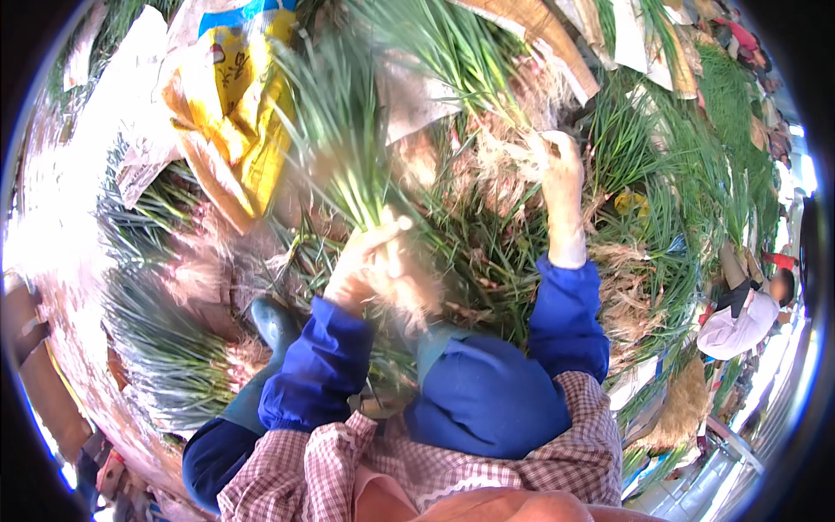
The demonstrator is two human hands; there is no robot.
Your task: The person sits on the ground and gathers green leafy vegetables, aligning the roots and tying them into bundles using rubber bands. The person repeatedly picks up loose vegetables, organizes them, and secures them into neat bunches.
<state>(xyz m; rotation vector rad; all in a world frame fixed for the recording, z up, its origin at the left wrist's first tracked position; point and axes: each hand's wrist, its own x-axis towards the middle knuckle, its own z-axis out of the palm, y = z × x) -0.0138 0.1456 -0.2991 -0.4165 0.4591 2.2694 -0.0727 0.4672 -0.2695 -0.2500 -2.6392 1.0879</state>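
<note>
My left hand [375, 258] is closed around the pale lower stems of a bunch of green onions [342, 143]. The leaves point up and away from me, and the stringy roots hang below the hand, blurred. To the right, my right hand [561, 153] has its fingers bent at the roots and stem ends of more green onions [483, 78] lying on the pile; the fingertips pinch at a stem or root there. Loose green onions with reddish bases and tangled roots [502, 163] lie between and under the hands.
A yellow and blue woven plastic sack [251, 117] lies at the upper left. Bunches of green onions [176, 346] rest by my left boot [274, 326]. Cardboard-like sheets [535, 32] cover part of the heap at the top. A person in a light top [740, 323] bends among onions at the right.
</note>
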